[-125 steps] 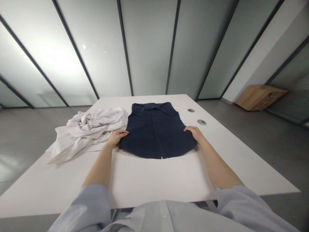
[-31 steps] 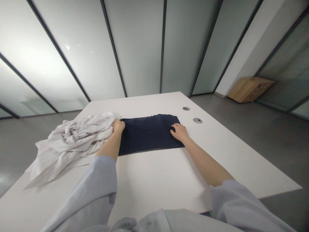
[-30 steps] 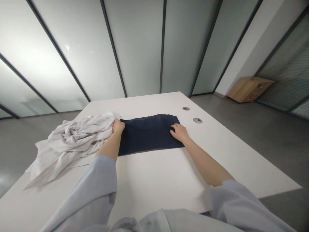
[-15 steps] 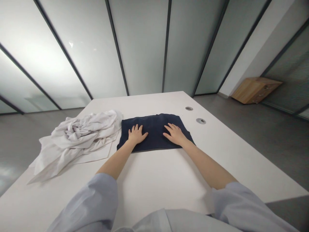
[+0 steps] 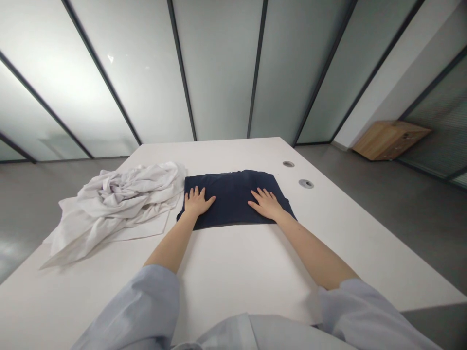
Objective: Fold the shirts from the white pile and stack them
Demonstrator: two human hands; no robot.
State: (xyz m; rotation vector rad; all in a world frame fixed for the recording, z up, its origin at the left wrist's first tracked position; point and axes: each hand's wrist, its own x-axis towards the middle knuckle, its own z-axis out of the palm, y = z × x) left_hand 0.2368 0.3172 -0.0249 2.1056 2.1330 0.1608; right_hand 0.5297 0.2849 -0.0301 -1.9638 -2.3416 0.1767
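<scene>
The left grip [image 5: 197, 201] and right grip [image 5: 266, 204] are both wide open, fingers spread, lying flat on a folded navy cloth [image 5: 231, 192] and holding nothing. The cloth sits at twelve o'clock on the white desk [image 5: 233, 277], with a crumpled white cloth [image 5: 124, 194] just beside it at ten o'clock.

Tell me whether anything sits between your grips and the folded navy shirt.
Nothing stands in the way: the left grip and right grip both rest flat on the folded navy shirt. The crumpled white cloth lies beside the shirt's left edge, not between them.
</scene>
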